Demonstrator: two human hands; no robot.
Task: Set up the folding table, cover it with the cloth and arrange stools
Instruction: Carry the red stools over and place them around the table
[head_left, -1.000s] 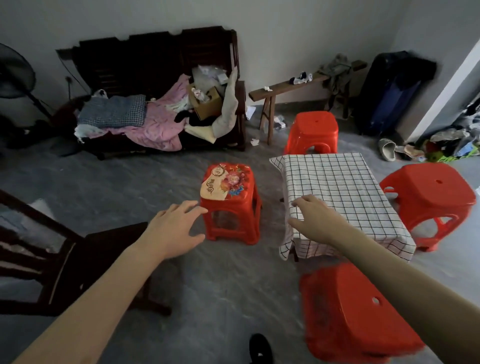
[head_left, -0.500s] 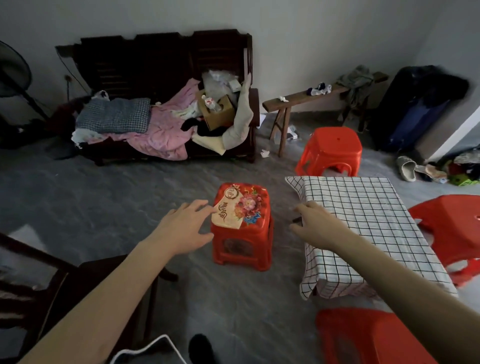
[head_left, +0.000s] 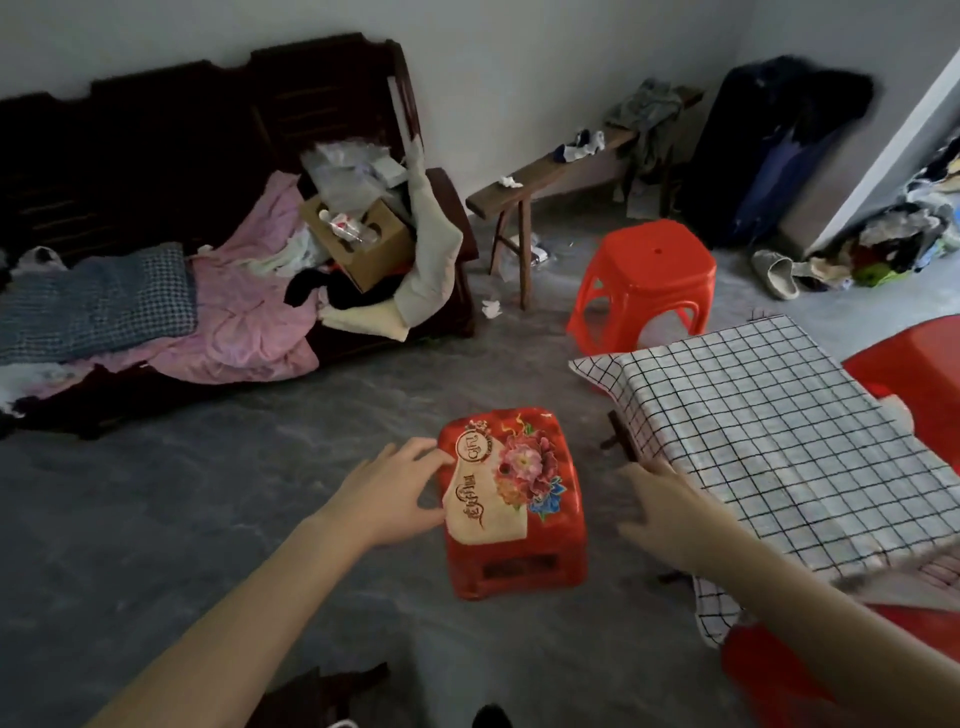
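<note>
— Head view first: what do we have at centre?
— Our left hand (head_left: 387, 493), fingers spread and relaxed, fingertips at the left edge of the flowered red stool (head_left: 511, 499), gripping nothing. Whether they touch it, we cannot tell.
— And the other?
— Our right hand (head_left: 662, 506) reaches between that stool and the folding table (head_left: 621, 441), fingers straight, grasping nothing.
— The cloth?
— The checked cloth (head_left: 769, 441) covers the table at three o'clock. A plain red stool (head_left: 647, 280) stands at one o'clock; another red stool (head_left: 914, 374) lies beyond the table.
</note>
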